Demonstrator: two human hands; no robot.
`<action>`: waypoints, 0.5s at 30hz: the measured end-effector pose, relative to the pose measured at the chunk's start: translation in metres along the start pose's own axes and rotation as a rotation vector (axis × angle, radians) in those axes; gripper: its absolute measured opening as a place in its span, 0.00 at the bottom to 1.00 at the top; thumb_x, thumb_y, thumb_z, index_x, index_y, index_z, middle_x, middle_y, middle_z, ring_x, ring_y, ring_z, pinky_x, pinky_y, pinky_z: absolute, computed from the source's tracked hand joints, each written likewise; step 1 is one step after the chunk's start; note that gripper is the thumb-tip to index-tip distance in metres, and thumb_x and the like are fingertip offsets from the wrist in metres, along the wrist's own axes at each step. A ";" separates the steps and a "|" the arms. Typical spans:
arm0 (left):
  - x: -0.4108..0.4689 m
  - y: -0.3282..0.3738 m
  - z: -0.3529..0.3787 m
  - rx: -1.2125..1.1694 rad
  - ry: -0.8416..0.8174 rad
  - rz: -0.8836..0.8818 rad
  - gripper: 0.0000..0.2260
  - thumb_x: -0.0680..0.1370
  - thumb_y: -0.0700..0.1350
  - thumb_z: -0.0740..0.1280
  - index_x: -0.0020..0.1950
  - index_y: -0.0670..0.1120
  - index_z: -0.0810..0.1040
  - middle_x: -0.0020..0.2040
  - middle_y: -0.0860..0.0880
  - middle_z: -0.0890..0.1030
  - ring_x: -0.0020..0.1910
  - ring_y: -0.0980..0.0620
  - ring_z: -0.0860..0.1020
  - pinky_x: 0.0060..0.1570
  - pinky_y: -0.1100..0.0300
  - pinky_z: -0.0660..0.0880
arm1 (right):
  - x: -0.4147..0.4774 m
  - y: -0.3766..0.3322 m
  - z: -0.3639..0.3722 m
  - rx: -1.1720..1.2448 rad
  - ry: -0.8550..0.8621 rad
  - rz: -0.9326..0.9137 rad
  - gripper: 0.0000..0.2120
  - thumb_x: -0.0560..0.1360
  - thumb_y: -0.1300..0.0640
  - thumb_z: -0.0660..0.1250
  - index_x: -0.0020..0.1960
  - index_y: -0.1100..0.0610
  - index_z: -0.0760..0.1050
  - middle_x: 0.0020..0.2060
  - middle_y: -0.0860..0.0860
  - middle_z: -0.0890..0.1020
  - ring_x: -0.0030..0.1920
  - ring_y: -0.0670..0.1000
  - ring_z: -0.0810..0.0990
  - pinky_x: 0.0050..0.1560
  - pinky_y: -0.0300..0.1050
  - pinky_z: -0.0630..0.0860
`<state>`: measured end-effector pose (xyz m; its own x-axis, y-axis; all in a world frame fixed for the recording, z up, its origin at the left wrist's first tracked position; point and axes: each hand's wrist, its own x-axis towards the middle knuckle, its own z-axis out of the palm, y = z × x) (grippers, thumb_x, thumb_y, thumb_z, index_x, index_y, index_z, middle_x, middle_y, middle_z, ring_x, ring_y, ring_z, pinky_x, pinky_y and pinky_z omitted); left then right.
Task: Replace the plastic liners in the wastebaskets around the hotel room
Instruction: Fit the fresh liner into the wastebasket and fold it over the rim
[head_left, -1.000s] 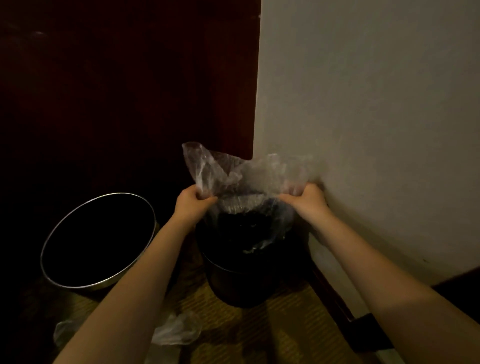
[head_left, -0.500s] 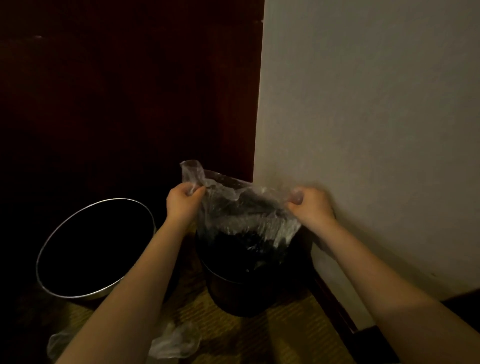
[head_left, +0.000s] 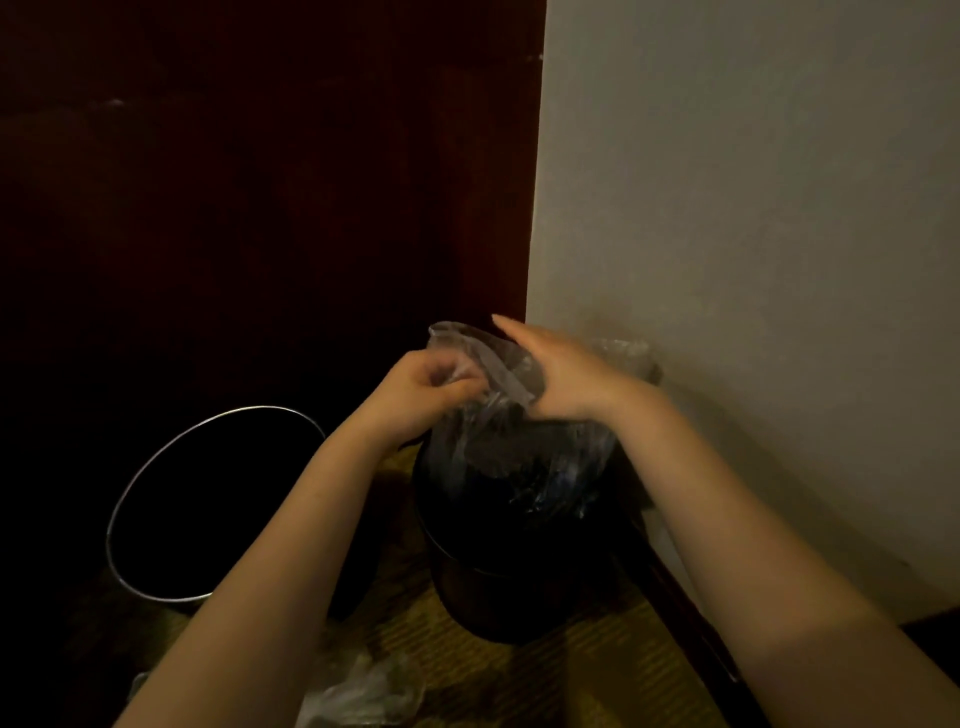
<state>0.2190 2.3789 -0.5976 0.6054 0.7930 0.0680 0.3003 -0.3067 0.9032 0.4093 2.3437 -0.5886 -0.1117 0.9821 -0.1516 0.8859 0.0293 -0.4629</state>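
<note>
Standing on patterned carpet in a dim corner, two round wastebaskets sit side by side below a person's outstretched bare arms. At the left, the silver-rimmed wastebasket is upright and unlined, with a crumpled scrap of clear plastic on the floor just in front of it. Next, the left hand has its fingers curled tight, pinching a gathered edge of the clear plastic liner. The liner hangs down into the dark wastebasket in the corner, its mouth pointing up and its long axis roughly vertical, the top bunched and standing above the rim. The right hand lies on the upper film with fingers straight and together, pointing up and to the left, not closed around anything visible. The film looks very light, limp, slippery and easy to tear, so the doubled edge of the mouth is probably the best place to take hold, at two opposite points. A pale wall fills the right side.
</note>
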 end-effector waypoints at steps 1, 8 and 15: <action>-0.001 0.001 -0.002 0.023 -0.004 -0.008 0.04 0.77 0.37 0.67 0.45 0.38 0.80 0.39 0.52 0.82 0.38 0.62 0.78 0.39 0.72 0.73 | 0.002 0.005 0.004 0.014 -0.013 0.016 0.40 0.71 0.57 0.74 0.76 0.44 0.58 0.69 0.51 0.71 0.68 0.54 0.70 0.64 0.50 0.72; 0.006 -0.027 -0.005 0.387 0.411 -0.511 0.22 0.75 0.54 0.69 0.62 0.42 0.69 0.60 0.44 0.70 0.54 0.45 0.75 0.47 0.53 0.74 | -0.002 0.037 0.014 -0.155 0.076 0.273 0.11 0.76 0.55 0.67 0.35 0.51 0.71 0.36 0.50 0.75 0.42 0.54 0.77 0.40 0.46 0.73; 0.021 0.011 0.032 -0.078 0.331 -0.457 0.25 0.74 0.67 0.62 0.37 0.44 0.72 0.35 0.48 0.74 0.34 0.50 0.74 0.34 0.58 0.69 | -0.021 0.014 0.008 -0.285 0.154 0.267 0.08 0.74 0.56 0.65 0.37 0.51 0.70 0.38 0.51 0.76 0.40 0.53 0.77 0.40 0.47 0.76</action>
<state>0.2593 2.3753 -0.5997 0.1595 0.9626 -0.2190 0.4147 0.1359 0.8998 0.4209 2.3220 -0.5990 0.1879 0.9780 -0.0910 0.9663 -0.2006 -0.1613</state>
